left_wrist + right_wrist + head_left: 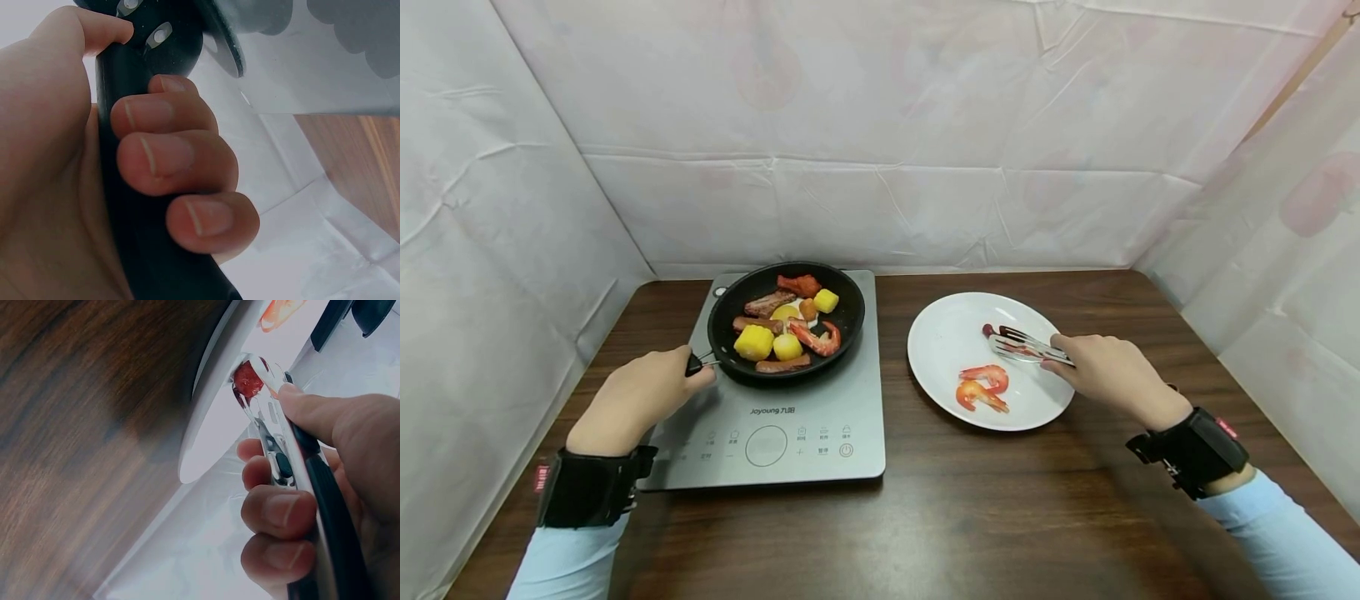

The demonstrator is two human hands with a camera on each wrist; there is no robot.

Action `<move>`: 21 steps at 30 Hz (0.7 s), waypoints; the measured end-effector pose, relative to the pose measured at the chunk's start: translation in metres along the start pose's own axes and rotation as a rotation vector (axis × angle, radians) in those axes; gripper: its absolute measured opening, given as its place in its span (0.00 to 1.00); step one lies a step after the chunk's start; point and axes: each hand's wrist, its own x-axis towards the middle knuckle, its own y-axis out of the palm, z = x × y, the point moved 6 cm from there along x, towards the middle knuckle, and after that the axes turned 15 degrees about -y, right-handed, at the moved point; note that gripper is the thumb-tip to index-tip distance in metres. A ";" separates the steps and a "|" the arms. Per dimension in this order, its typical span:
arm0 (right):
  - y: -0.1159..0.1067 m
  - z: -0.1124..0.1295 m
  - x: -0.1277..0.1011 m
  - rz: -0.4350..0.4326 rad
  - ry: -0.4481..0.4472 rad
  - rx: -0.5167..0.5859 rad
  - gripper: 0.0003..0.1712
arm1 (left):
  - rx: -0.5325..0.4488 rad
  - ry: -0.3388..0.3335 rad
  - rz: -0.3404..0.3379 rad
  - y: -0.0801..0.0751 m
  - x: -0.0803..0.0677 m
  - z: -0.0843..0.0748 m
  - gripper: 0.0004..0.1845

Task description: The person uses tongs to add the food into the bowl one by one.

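Left hand [640, 396] wrapped round pan handle [134, 187]; right hand [1105, 371] squeezing tongs [1026, 344] on sausage [248, 380]. Could slip off plate [940, 333] if loosened.

A dark wooden bench [970, 517] fills the lower frame and is enclosed at back, left and right by creased white sheeting [880, 133], evenly lit.
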 end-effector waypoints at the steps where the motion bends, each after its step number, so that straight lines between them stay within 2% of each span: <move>1: 0.000 0.000 0.000 0.002 0.000 -0.002 0.16 | -0.001 -0.001 0.000 0.000 0.000 0.000 0.38; 21: 0.002 -0.002 -0.001 0.011 0.002 0.005 0.15 | 0.007 -0.004 0.008 0.000 0.001 0.000 0.38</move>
